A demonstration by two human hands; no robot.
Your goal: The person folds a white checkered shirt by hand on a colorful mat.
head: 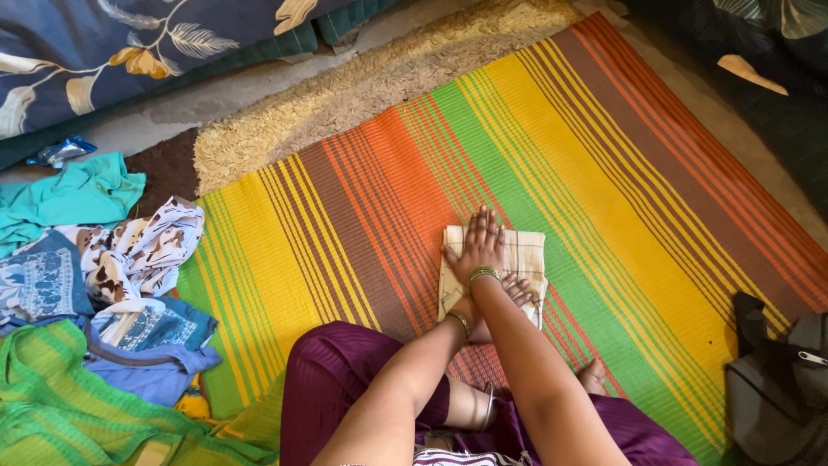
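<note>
Folded cloth (517,263), cream with thin checked lines, lies flat on the striped mat (621,181), near the person's knees. The right hand (477,248) presses down on the left part of the cloth, its fingers (485,223) spread wide and flat, holding nothing. The left hand (509,293) crosses under the right wrist and rests on the cloth's near edge; most of it is hidden, so I cannot tell how its fingers are set. Both wrists wear gold bangles (483,273). The mat has orange, green, yellow and brown stripes. A shaggy tan rug (345,95) pokes out from under its far side. A pile of clothes (95,285) sits to the left, well apart from the cloth. A dark bag (776,380) sits at the right.
</note>
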